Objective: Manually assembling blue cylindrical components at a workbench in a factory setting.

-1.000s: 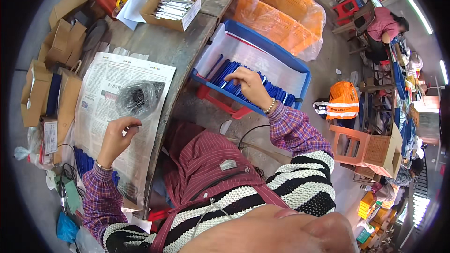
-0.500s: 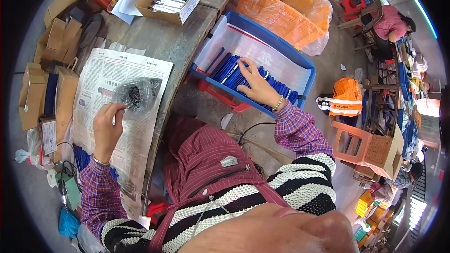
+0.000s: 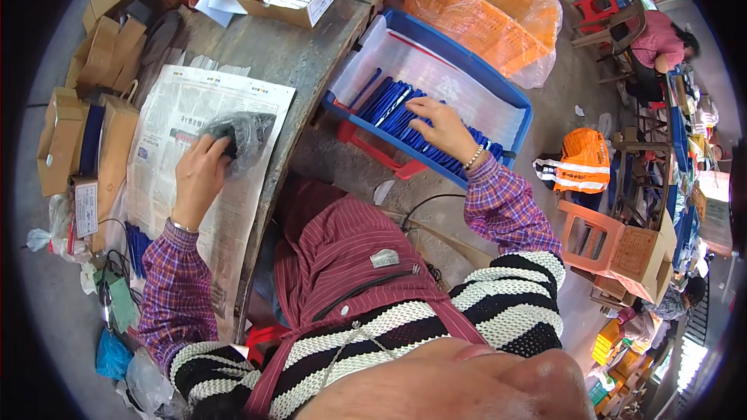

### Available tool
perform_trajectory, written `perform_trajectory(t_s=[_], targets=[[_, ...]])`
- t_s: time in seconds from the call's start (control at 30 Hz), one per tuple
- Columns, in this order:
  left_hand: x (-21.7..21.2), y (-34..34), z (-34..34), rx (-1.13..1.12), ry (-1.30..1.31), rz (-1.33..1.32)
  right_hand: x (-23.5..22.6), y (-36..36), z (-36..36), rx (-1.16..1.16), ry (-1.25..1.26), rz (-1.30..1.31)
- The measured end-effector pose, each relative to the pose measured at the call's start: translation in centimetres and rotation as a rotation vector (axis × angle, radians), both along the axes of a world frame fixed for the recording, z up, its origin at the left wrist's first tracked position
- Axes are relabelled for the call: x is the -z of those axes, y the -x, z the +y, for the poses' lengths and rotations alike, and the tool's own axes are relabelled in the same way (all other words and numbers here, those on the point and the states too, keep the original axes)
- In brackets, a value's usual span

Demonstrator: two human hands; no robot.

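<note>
My left hand (image 3: 201, 179) reaches into a clear plastic bag (image 3: 253, 132) of small black parts (image 3: 227, 140). Its fingers are curled in among the parts; the fingertips are hidden, so I cannot make out what they grip. The bag lies on a newspaper sheet (image 3: 159, 179) spread over the workbench. Over a blue crate (image 3: 459, 45), my right hand (image 3: 445, 136) hovers close above or touches a row of slim blue pen-like sticks (image 3: 389, 105). The thumb and fingers of this hand are bent but apart, with nothing visible between them.
A cardboard box (image 3: 323, 4) of slim silver sticks stands at the bench's far end. Folded cartons (image 3: 117, 155) line the left side. An orange basket (image 3: 498, 12) lined with plastic sits beyond the crate. On the right are a plastic stool (image 3: 587, 233) and people (image 3: 657, 39) seated farther off.
My left hand has moved from the near edge of the bag in onto the black parts. My right hand has shifted slightly right along the blue sticks, its fingers more bent.
</note>
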State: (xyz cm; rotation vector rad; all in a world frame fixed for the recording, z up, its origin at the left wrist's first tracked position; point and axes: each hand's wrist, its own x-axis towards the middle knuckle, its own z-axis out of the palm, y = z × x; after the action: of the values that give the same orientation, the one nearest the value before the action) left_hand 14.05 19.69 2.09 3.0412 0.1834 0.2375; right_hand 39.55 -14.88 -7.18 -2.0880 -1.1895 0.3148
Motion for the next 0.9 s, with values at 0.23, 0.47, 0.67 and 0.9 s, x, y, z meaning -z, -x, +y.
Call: perform_trajectory(t_s=[0.23,0.47,0.67,0.9], targets=[[0.3,5.3,1.1,-0.120,0.054,-0.016,2.1,0.6,1.6,-0.087,-0.074,0.015],[-0.8,4.0,0.0,-0.087,0.262,-0.249,-2.6,1.9,-2.7,-0.035,0.037,0.103],[-0.2,3.0,2.8,-0.239,0.416,-0.278,-3.5,3.9,-2.6,-0.043,0.076,0.166],[3.4,1.6,4.4,-0.173,0.536,-0.045,-3.1,4.2,-2.3,-0.053,0.052,0.213]])
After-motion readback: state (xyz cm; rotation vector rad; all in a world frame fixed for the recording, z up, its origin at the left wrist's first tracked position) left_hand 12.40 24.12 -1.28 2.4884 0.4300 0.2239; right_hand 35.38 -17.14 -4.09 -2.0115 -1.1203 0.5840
